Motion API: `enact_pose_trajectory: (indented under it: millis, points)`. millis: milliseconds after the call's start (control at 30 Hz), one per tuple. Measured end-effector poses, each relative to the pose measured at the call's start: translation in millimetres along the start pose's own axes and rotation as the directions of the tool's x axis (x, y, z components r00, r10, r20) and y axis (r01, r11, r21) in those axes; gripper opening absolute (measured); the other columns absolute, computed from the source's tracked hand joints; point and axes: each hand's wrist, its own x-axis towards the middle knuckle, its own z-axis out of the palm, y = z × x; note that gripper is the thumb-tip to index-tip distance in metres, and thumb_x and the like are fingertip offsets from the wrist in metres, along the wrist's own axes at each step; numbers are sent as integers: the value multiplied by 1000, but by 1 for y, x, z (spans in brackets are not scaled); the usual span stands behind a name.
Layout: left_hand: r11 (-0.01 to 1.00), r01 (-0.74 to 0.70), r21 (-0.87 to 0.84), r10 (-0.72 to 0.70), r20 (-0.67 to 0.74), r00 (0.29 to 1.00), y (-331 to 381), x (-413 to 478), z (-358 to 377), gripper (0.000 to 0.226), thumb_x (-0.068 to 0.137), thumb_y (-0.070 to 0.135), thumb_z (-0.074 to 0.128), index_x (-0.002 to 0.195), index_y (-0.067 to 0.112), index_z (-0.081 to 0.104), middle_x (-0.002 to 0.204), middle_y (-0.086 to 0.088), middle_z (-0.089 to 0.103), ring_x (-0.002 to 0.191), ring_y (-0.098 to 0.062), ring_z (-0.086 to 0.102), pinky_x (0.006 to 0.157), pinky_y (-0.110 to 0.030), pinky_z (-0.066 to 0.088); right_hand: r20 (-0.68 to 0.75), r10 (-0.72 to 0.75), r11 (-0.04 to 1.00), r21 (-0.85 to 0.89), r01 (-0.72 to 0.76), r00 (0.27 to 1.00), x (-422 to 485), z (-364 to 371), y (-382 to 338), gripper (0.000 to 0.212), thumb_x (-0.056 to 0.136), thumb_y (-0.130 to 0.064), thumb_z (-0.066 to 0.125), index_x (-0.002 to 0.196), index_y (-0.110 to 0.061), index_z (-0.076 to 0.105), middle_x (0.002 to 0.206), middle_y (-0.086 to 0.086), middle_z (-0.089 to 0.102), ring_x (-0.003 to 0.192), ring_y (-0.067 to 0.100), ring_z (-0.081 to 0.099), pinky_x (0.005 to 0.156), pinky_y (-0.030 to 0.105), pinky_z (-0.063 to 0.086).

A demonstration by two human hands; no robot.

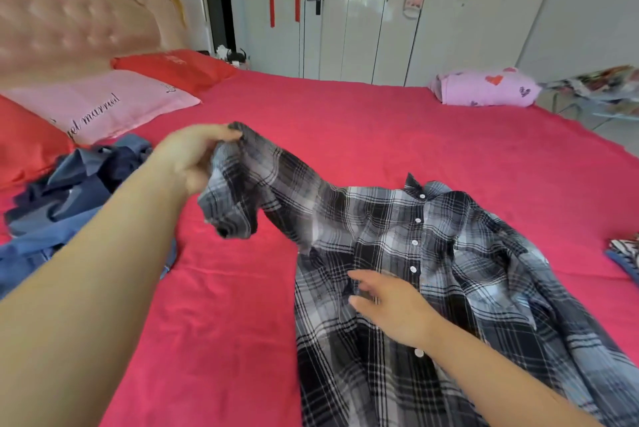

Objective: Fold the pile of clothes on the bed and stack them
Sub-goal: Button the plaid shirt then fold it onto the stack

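A black-and-white plaid shirt lies buttoned-side up on the red bedsheet. The left hand is closed on the end of its sleeve, holding it lifted off the bed. The right hand rests flat on the shirt's front just beside the button row, fingers spread loosely, gripping nothing. A heap of blue clothes sits at the left, near a pink pillow

Left hand lifts plaid shirt sleeve — right hand flat on front.
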Motion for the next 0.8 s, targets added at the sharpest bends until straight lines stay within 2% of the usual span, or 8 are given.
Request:
enact_pose_trajectory:
  millis: [167, 300, 367, 467, 533, 633, 733, 800]
  points:
    - [999, -30, -19, 32, 68, 997, 5, -1, 26, 16, 89, 2, 49, 89, 14, 59, 83, -6, 57, 58, -15, 62, 51, -25, 55, -104, 112, 927, 368, -66, 988, 8, -23, -18, 41, 96, -42, 42, 134, -27, 46, 115, -7, 61, 103, 15, 61, 88, 28, 47]
    - [999, 23, 32, -26, 110, 994, -30, -4, 68, 25, 84, -8, 51, 96, 11, 62, 75, -10, 59, 53, -16, 58, 49, -22, 52, 0, 118, 529, 846, -63, 993, 16, -52, -25, 55, 92, -54, 32, 127, -17, 51, 115, 3, 63, 104, 17, 61, 89, 32, 49]
    - [997, 37, 63, -47, 155, 987, -51, -13, 100, 31, 82, -11, 52, 103, 10, 62, 73, -11, 61, 52, -16, 57, 50, -21, 50, 69, 128, 331, 937, -109, 989, 22, -66, -25, 74, 84, -69, 23, 124, -14, 53, 108, 6, 66, 94, 19, 65, 81, 36, 51]
    - [986, 7, 166, -53, 275, 960, -85, -25, 143, 44, 81, -14, 53, 120, 6, 57, 79, -5, 61, 65, -15, 60, 62, -22, 53, 146, 105, 173, 971, -163, 984, 20, -86, -11, 92, 76, -81, 16, 106, -7, 62, 87, 11, 69, 76, 24, 68, 72, 37, 55]
    - [966, 9, 257, -102, 351, 931, -108, -35, 165, 51, 83, -14, 53, 130, 4, 50, 92, 0, 60, 79, -13, 59, 68, -19, 52, 152, 138, 165, 971, -174, 979, 13, -94, 4, 72, 87, -67, 30, 89, -4, 65, 75, 13, 68, 62, 24, 68, 57, 33, 58]
    - [951, 89, 297, -219, 442, 870, -138, -48, 180, 52, 86, -13, 51, 135, 3, 43, 117, -6, 59, 95, -17, 61, 68, -15, 53, 151, 306, 283, 928, -242, 940, 1, -95, 34, 25, 92, -17, 42, 76, -5, 56, 55, 8, 59, 40, 19, 58, 39, 23, 49]
    - [925, 72, 373, -229, 398, 888, -164, -48, 171, 40, 87, -7, 53, 124, 9, 54, 104, -1, 64, 86, -11, 63, 73, -16, 53, 163, 473, 240, 922, -304, 866, -18, -93, 70, 23, 90, -5, 38, 83, 2, 59, 60, 15, 66, 47, 24, 64, 42, 33, 54]
    - [925, 130, 358, -228, 245, 942, -183, -38, 154, 32, 87, -4, 54, 116, 9, 59, 103, -2, 66, 87, -11, 64, 73, -17, 54, 150, 595, 196, 925, -324, 790, -30, -92, 94, 25, 91, -6, 37, 86, 5, 59, 64, 20, 67, 50, 28, 66, 43, 40, 54]
